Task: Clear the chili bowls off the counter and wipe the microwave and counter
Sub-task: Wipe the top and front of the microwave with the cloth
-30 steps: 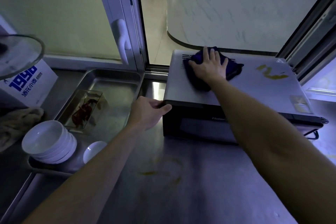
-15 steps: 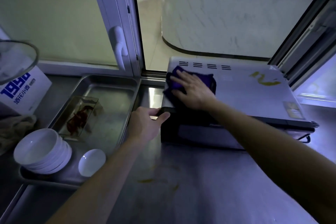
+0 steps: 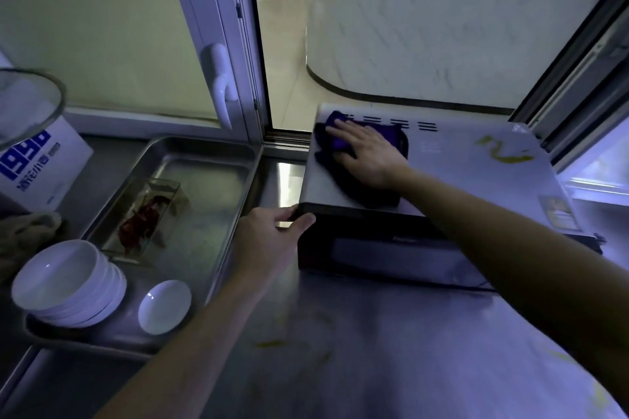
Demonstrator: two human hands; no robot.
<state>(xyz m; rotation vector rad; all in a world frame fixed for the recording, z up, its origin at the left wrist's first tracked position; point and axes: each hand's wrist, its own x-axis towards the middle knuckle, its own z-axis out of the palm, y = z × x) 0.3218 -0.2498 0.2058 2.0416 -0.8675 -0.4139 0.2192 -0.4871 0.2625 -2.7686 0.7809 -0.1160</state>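
Right hand, arm extended, fingers straight, pressed flat on purple cloth atop microwave; left hand gripping microwave's near left corner; stacked bowls on tray left of that hand

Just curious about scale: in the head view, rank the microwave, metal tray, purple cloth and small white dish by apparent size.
Largest first: microwave, metal tray, purple cloth, small white dish. The top two look close; order unsure.
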